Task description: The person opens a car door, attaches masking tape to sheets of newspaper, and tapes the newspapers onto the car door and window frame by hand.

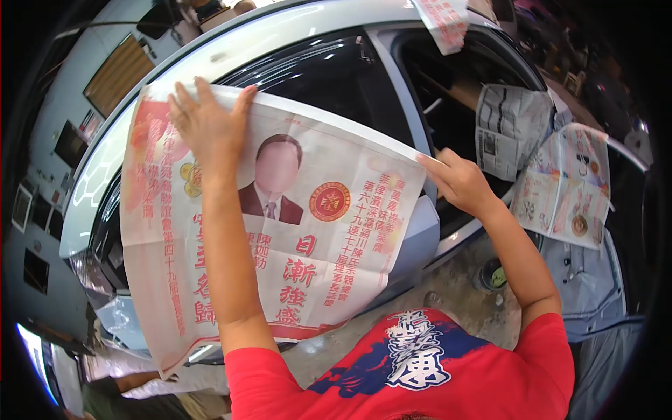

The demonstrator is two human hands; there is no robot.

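Observation:
A large newspaper sheet with red Chinese characters and a printed portrait hangs over the side of a light-coloured car. My left hand lies on the sheet near its upper left, fingers spread and pressed to the paper. At the sheet's upper right corner, my right hand pinches the edge between thumb and fingers. The sheet's top edge runs along the lower border of a dark side window. Below, the paper hangs loose over the body panel.
More newspaper covers part of the open front door area, and another printed sheet hangs on the door. A paper strip lies over the roof. A dark bucket stands on the floor. Another person's arm shows at lower left.

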